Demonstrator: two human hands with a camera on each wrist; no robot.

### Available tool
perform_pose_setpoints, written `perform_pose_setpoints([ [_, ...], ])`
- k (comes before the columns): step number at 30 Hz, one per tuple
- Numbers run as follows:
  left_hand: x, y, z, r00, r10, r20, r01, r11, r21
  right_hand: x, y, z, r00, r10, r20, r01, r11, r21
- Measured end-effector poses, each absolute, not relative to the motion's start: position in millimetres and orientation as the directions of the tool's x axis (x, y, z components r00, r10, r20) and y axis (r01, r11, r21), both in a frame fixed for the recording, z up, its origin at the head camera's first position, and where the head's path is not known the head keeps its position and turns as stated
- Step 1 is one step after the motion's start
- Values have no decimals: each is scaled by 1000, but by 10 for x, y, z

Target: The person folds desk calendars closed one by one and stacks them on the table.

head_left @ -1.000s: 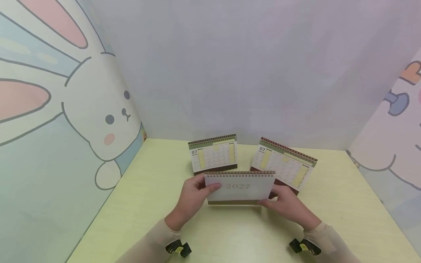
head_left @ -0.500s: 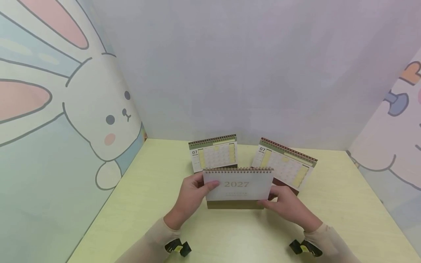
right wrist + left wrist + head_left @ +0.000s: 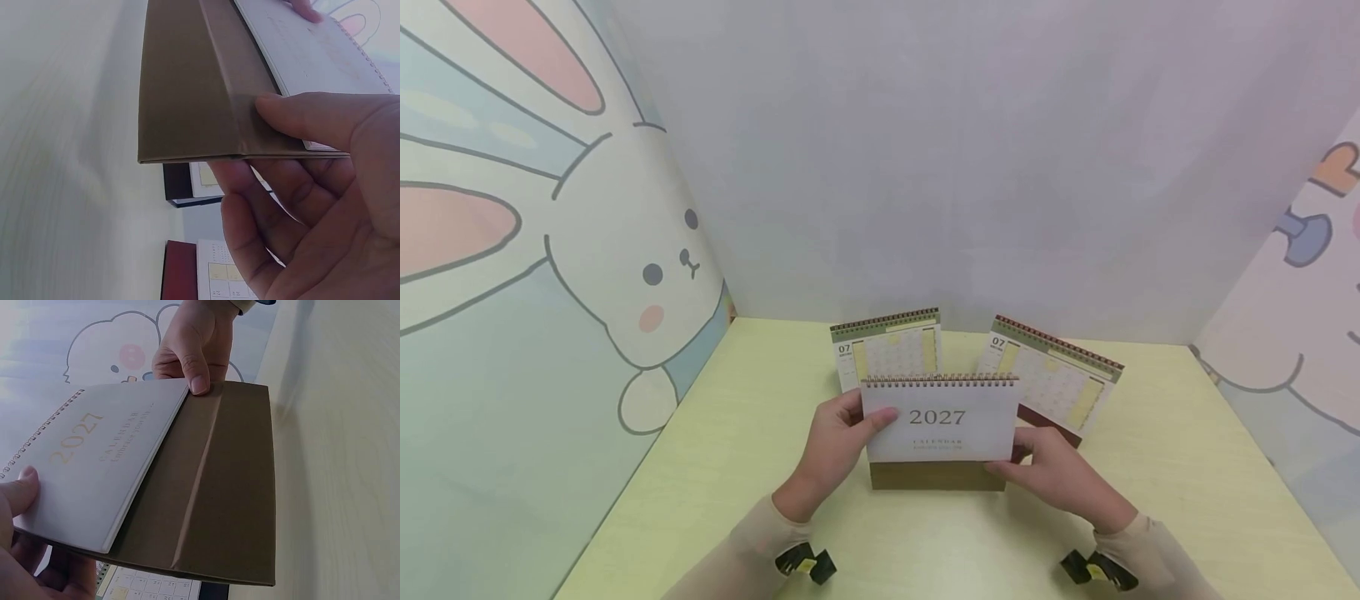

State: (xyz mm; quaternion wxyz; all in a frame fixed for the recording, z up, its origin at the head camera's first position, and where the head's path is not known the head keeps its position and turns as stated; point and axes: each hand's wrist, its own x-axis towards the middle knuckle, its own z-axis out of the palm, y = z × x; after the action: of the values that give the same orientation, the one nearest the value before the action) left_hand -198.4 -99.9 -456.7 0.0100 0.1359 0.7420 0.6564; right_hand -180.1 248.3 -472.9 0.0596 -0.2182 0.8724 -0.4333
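Both hands hold a desk calendar (image 3: 937, 433) by its two sides above the table. Its white cover reads 2027, a wire coil runs along the top, and a brown card base (image 3: 231, 487) with a crease shows below the pages. My left hand (image 3: 838, 442) grips the left side, thumb flat on the cover. At the lower right, my right hand (image 3: 1052, 471) pinches the brown base, thumb in front and fingers behind, as the right wrist view shows. Two more desk calendars stand behind: one at left (image 3: 891, 350), one at right (image 3: 1051, 371), both on a 07 page and partly covered.
The pale yellow table (image 3: 737, 400) meets a plain light backdrop (image 3: 940, 167) at the rear. Side panels carry cartoon prints, with a rabbit (image 3: 632, 250) on the left. Each wrist wears a small black camera mount.
The held calendar has tilted so more of its cover and brown base shows, and its bottom edge sits lower in view. The hands stay nearly in place; the rear calendars have not moved.
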Motion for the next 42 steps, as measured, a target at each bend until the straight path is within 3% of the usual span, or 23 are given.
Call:
perform_pose_setpoints([
  [17, -2124, -986, -4530, -980, 169, 105, 131, 149, 980, -1797, 2461, -4693, -887, -451, 101, -360, 537, -763],
  [42, -2181, -987, -4652, -985, 175, -4, 34, 214, 976, -1741, 2444, -4708, -856, -515, -42, -236, 463, -854],
])
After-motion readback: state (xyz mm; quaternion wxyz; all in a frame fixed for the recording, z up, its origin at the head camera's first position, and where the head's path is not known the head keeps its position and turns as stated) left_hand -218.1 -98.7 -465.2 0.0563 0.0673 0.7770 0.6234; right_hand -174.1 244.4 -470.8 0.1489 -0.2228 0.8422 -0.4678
